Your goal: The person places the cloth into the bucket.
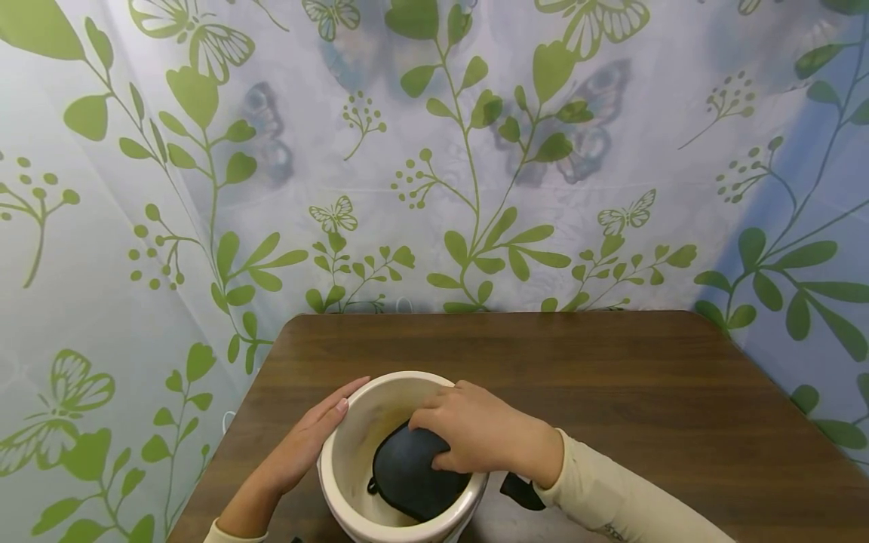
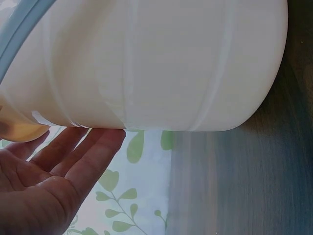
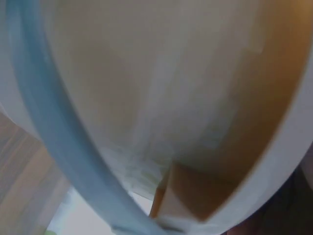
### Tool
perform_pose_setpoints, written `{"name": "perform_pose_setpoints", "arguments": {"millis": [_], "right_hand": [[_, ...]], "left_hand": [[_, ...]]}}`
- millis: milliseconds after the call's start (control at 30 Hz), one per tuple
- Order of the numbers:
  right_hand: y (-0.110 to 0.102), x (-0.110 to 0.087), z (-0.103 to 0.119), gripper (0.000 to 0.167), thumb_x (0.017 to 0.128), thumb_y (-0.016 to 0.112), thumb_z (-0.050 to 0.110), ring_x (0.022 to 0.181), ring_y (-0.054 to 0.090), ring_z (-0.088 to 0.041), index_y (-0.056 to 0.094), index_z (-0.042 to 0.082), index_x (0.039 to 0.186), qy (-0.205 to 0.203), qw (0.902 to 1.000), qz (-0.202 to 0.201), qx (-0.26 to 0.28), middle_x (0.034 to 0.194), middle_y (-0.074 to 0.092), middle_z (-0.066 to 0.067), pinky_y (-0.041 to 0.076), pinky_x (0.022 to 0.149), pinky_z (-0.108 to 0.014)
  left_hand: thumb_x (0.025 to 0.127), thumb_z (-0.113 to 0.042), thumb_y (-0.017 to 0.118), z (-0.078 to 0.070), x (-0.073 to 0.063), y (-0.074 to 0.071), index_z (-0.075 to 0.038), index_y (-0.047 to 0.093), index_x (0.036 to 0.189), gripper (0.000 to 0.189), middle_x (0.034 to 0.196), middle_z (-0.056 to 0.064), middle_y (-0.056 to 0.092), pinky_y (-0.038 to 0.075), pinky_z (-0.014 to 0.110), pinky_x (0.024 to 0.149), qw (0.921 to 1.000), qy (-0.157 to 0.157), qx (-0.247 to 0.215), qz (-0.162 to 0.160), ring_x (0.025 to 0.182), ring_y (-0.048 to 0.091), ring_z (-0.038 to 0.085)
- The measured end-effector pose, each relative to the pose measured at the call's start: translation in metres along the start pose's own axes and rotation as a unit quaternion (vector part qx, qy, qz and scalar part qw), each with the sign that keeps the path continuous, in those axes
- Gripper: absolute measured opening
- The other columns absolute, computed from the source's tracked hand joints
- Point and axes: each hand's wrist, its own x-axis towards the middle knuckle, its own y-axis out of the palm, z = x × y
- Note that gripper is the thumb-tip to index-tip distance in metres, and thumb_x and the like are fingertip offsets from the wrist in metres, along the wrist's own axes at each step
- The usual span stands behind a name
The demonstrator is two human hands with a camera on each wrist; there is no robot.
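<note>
A cream-white, round-walled pot (image 1: 334, 483) stands on the table, its mouth facing up. Inside it lies a smooth black rounded case (image 1: 414, 471) with a small loop at its left edge. My right hand (image 1: 468, 426) reaches over the rim from the right and grips the case, thumb on the near side and fingers curled over the far side. My left hand (image 1: 308, 437) steadies the pot's left side, thumb near the rim. In the left wrist view, the left hand's nearly straight fingers (image 2: 98, 156) touch the pot's outer wall (image 2: 161, 63). The right wrist view is blurred by the pot's wall (image 3: 146, 98).
The brown wooden table (image 1: 611, 385) extends behind the pot and to its right. A fabric backdrop (image 1: 380, 166) printed with green leaves and butterflies hangs behind and beside the table. A black piece (image 1: 521, 492) shows beside the right wrist.
</note>
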Motion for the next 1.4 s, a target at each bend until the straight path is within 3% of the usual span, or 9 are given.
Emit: {"name": "perform_pose_setpoints", "arguments": {"millis": [533, 800, 1167, 1400], "right_hand": [[-0.001, -0.002, 0.004, 0.050, 0.085, 0.083, 0.043, 0.122, 0.056, -0.014, 0.068, 0.024, 0.128, 0.022, 0.9992, 0.031, 0.010, 0.126, 0.064, 0.008, 0.044, 0.098, -0.042], [-0.001, -0.003, 0.000, 0.048, 0.088, 0.080, 0.043, 0.121, 0.058, -0.016, 0.068, 0.020, 0.128, 0.004, 0.9997, 0.009, 0.021, 0.126, 0.065, 0.005, 0.047, 0.095, -0.041], [-0.002, -0.007, -0.002, 0.048, 0.092, 0.076, 0.042, 0.127, 0.053, -0.016, 0.066, 0.018, 0.132, 0.010, 0.9990, 0.011, 0.041, 0.132, 0.061, 0.004, 0.042, 0.106, -0.036], [-0.007, -0.011, -0.004, 0.050, 0.092, 0.076, 0.044, 0.128, 0.052, -0.016, 0.066, 0.017, 0.132, 0.009, 0.9989, 0.000, 0.046, 0.134, 0.060, 0.004, 0.042, 0.106, -0.035]], "left_hand": [[0.114, -0.029, 0.033, 0.002, 0.001, -0.001, -0.010, 0.032, 0.160, 0.050, 0.163, 0.016, 0.029, 0.043, 0.024, 0.102, 0.9999, -0.012, -0.005, -0.007, 0.136, 0.043, 0.006], [0.114, -0.026, 0.032, 0.002, 0.002, -0.003, -0.007, 0.031, 0.160, 0.050, 0.162, 0.019, 0.027, 0.042, 0.022, 0.102, 0.9999, 0.008, -0.005, 0.004, 0.136, 0.042, 0.005], [0.113, -0.030, 0.033, 0.005, 0.002, -0.003, -0.006, 0.029, 0.160, 0.053, 0.163, 0.015, 0.028, 0.043, 0.023, 0.101, 0.9999, -0.014, -0.004, -0.006, 0.135, 0.043, 0.004], [0.114, -0.028, 0.032, 0.004, 0.002, -0.002, -0.004, 0.028, 0.160, 0.052, 0.163, 0.017, 0.028, 0.042, 0.022, 0.101, 1.0000, -0.002, 0.001, 0.000, 0.135, 0.043, 0.002]]}}
